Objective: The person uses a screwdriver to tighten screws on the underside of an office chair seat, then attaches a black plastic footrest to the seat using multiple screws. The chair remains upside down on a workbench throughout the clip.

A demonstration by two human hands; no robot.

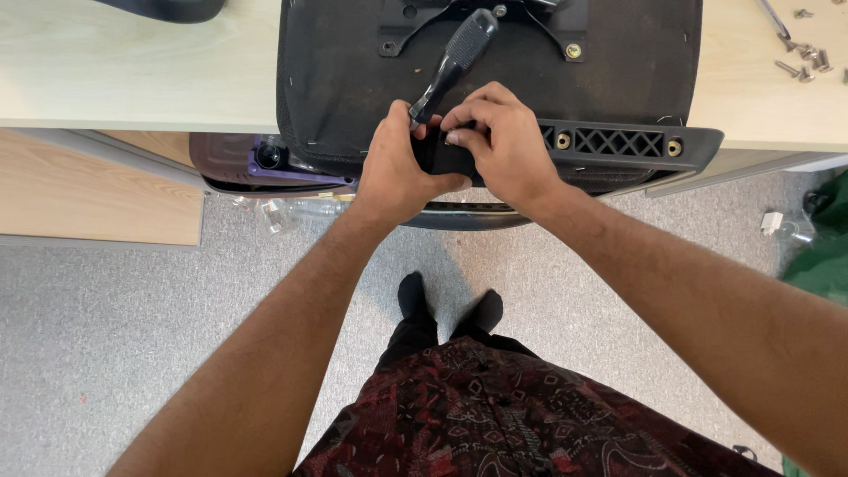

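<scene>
I saw the upturned black fabric-covered chair seat lying on the pale wooden table, its front edge overhanging the grey carpet. My left hand was clenched around the shaft of the black-handled screwdriver, whose handle slanted up over the seat. My right hand pinched the black plastic bracket at the seat's edge, touching the left. Loose silver screws lay well apart, far right.
</scene>
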